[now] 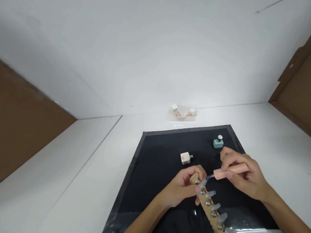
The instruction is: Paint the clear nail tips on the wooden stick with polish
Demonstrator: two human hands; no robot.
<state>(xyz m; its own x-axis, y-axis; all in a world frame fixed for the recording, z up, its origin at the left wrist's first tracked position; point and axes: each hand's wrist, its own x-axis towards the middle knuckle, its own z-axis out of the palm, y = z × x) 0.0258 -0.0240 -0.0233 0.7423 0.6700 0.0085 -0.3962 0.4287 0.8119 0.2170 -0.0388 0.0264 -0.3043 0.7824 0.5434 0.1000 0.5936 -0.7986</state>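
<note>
fingers closed, left hand holds a tan strip, likely light, best taken by its edges, off the fragile-looking tips; right hand pinches a peach brush handle.

Two hands, your left hand and your right hand, are sharing one black mat with one tan strip and one peach-handled brush. Five metal studs are lining the strip, and five clear tips are sitting along it. One white bottle is lying near the mat's middle; one teal container is standing toward its far right corner. Beyond its far edge, one clear tray is carrying two white-and-peach bottles. Two brown panels are flanking you.
</note>
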